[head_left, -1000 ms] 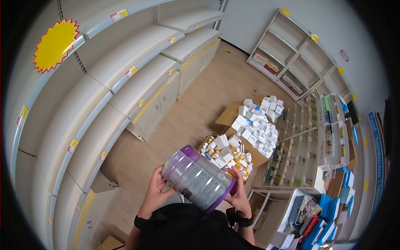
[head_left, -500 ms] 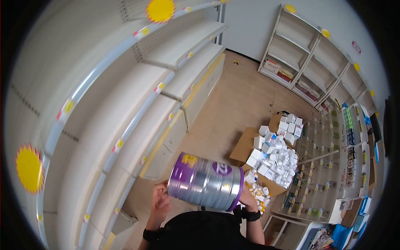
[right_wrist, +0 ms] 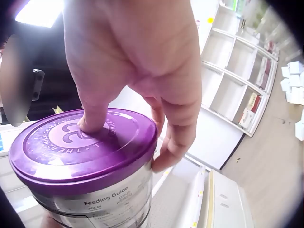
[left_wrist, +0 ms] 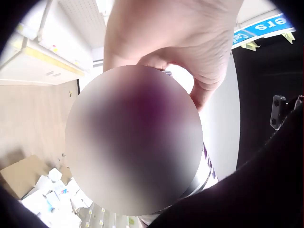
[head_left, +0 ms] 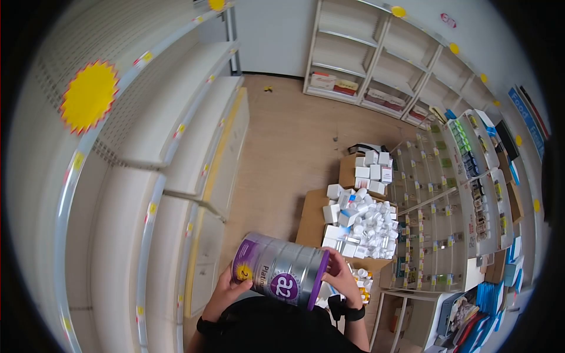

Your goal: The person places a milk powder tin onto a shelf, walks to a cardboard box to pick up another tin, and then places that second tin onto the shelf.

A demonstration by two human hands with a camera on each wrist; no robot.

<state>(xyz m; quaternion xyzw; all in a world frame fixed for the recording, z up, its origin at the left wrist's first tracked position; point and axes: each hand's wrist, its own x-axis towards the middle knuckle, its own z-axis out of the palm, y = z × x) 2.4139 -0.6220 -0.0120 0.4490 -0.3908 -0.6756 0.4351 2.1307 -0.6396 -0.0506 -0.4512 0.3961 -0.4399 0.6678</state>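
Left grip (head_left: 222,294) holds the can (head_left: 279,269), logo (head_left: 284,286) now nearer the black top (head_left: 265,329).

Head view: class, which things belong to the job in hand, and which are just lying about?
In the job:
tin, held by both hands
purple lid
left hand
right hand

Seemingly just lying about:
white boxes
white bottles
cardboard box
red box

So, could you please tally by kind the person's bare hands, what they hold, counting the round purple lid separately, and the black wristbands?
Bare hands, left hand and right hand: 2
Silver-and-purple metal tin: 1
Round purple lid: 1
Black wristbands, one per wrist: 2
Total: 6
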